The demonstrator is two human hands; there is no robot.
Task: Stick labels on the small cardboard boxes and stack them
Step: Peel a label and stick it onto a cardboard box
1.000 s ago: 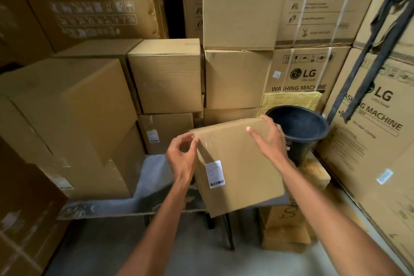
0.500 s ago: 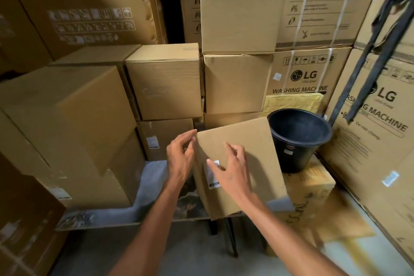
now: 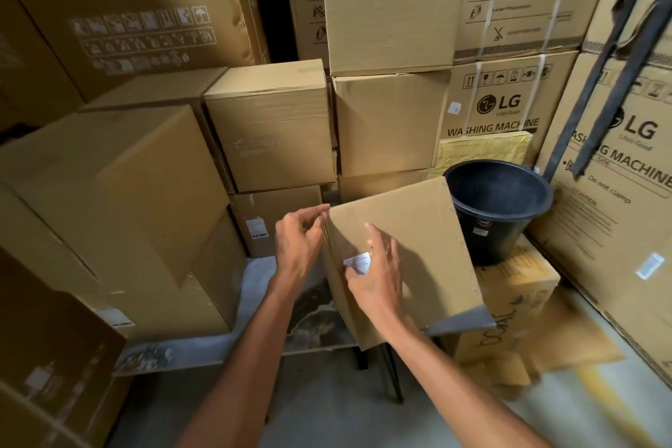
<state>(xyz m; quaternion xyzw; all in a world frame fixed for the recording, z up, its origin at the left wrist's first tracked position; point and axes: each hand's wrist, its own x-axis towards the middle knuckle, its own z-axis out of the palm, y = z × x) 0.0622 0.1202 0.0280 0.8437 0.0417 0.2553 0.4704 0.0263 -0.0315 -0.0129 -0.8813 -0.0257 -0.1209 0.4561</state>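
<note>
L hand grips box edge | R hand flat on label

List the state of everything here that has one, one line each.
Small cardboard box: closed, tilted on the table, held.
Label: on the box's front face, partly under the right hand.
Left hand: grips the box's upper left corner.
Right hand: presses on the label.
Black bucket: upright, looks empty.

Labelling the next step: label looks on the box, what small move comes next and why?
Probably smooth the white barcode label flat: the right hand lies over it on the tilted brown cardboard box, which the left hand steadies at its upper corner, not yet stacked.
</note>
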